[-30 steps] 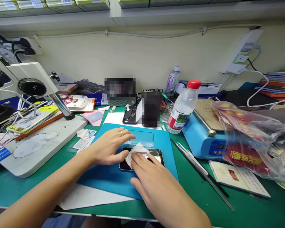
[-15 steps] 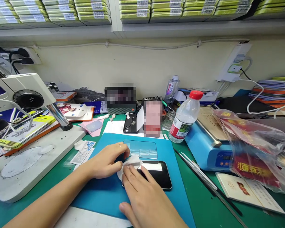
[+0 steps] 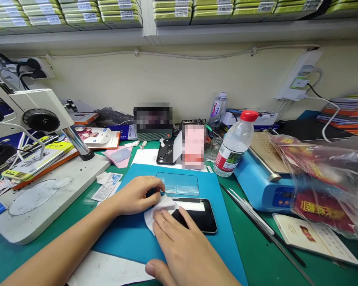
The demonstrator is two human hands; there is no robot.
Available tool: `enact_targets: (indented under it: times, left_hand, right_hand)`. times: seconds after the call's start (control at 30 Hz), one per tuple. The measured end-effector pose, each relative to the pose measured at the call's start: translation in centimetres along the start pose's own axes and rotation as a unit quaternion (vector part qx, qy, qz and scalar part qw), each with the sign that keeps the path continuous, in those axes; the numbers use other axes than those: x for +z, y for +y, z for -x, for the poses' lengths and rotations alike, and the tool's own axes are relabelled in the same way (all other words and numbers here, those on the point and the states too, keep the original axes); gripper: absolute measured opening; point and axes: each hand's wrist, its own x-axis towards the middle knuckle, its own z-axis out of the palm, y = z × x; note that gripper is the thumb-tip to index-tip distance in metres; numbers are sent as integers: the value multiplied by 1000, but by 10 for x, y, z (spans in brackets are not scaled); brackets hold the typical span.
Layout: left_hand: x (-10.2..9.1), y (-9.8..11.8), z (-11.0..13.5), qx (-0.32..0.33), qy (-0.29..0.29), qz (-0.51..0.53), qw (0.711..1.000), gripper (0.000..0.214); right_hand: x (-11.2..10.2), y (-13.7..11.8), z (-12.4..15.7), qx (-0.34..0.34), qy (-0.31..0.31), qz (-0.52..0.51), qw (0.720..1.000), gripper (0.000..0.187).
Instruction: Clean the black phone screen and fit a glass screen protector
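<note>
A black-screened phone (image 3: 207,216) lies sideways on the blue mat (image 3: 122,238), a bright reflection across its glass. My right hand (image 3: 181,242) presses a crumpled white wipe (image 3: 150,218) down over the phone's left part, fingers stretched over the wipe and thumb apart. My left hand (image 3: 140,194) is curled closed beside the phone's upper left corner, its thumb against the wipe's edge. What its fingers grip, if anything, is hidden. Just beyond the phone, a clear screen protector (image 3: 179,182) with a black border lies flat on the mat.
A microscope stand (image 3: 59,198) occupies the left side. To the right are a red-capped bottle (image 3: 232,149), a blue heating-plate machine (image 3: 256,190), thin rods (image 3: 265,230) and a plastic bag (image 3: 325,171). Behind the mat stand a black phone case (image 3: 166,153) and a pink-screened phone (image 3: 193,147).
The view has shifted slightly. The wipe has spread a little further left past the phone's end, with my right hand still on it. My left hand keeps nearly the same place.
</note>
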Motion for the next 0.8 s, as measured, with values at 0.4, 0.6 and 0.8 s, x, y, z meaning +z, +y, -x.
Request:
enact_targets:
  times: [0.4,0.6,0.8]
  left_hand:
    - [-2,-4,-2,2,16,6,1000,23]
    - [-4,-3,-2,0,17,6,1000,26]
    - [-6,-7,-1,3,14,7,1000,27]
  right_hand:
    - [-12,-13,-6,31,-53,32,998,74]
    - [-5,-3,-14,45,15,104,993,67]
    - [1,-2,-7,-77,30,148,985,60]
